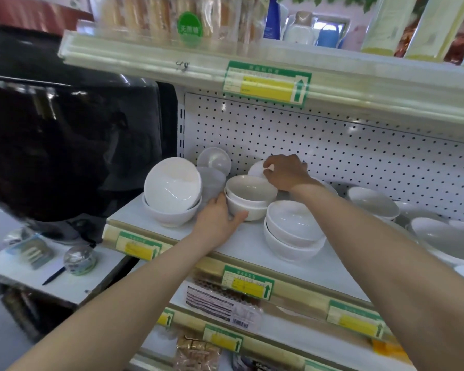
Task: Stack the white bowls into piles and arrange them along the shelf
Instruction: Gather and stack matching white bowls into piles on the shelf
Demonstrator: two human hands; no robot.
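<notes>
left hand [220, 219]: curled round the lower bowl of the two-bowl pile [249, 196], thumb across the front, fingers tucked behind its left side.
right hand [285, 172]: fingertips pinched the rim of a small white bowl [256, 168], which stood tipped on edge.
small white bowl: at the back of the shelf, near the pegboard panel [359, 156], just behind the two-bowl pile.
two-bowl pile: upright on the white shelf [241, 245], one bowl nested inside the other.
left pile [172, 188]: at the shelf's left end, a wide bowl leaned tilted inside an upright one.
clear plastic containers [214, 163]: behind, between the left pile and the two-bowl pile (translucent, exact shape hard to tell).
front pile [292, 228]: nested white bowls just right of the two-bowl pile, near the shelf's front edge, beneath the right forearm.
loose bowls [373, 203]: farther right, several white bowls of differing widths, some overlapping.
price labels [248, 286]: green and yellow, along the shelf edges.
black glossy object [65, 143]: large, beside the shelf's left end.
</notes>
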